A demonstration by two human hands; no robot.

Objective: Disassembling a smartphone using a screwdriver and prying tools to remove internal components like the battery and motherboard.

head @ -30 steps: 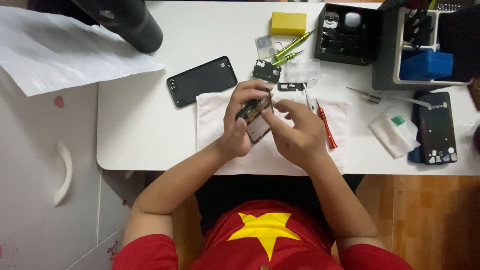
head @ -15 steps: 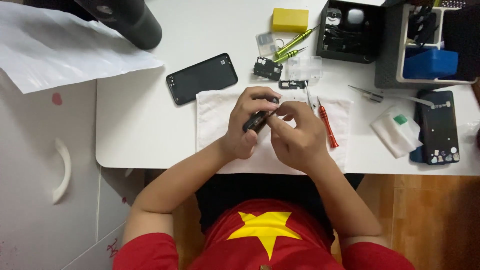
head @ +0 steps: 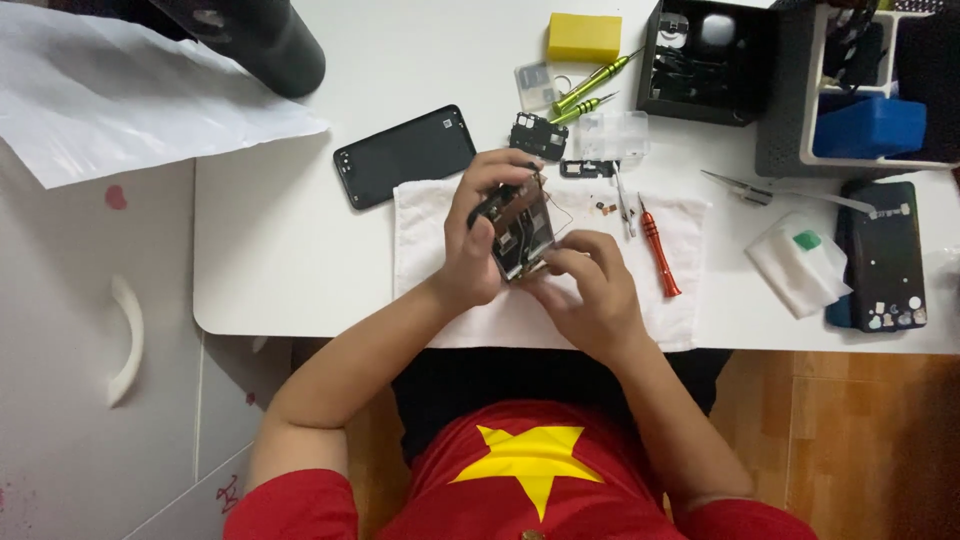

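An opened phone body [head: 520,228] with bare circuitry is held up over a white cloth [head: 678,318]. My left hand [head: 482,240] grips its left side and top edge. Fingertips of my right hand [head: 588,290] pinch the phone's lower right corner. A black back cover [head: 404,156] lies flat on the white table [head: 280,250], left of the cloth. A small black inner part [head: 538,136] rests just beyond my left hand. On the cloth's right side lie an orange-handled screwdriver [head: 660,248] and metal tweezers [head: 622,196].
Two green screwdrivers [head: 588,88], a yellow block [head: 584,38] and a clear plastic piece [head: 612,134] lie further back. A black box [head: 708,62] and a rack holding a blue box [head: 868,128] stand at the back right. Another phone [head: 884,254] and a white packet [head: 800,262] lie right. White paper [head: 120,90] covers the left.
I have turned the phone body so its open inside faces up and tilted it more upright. My right hand slid down to its lower corner.
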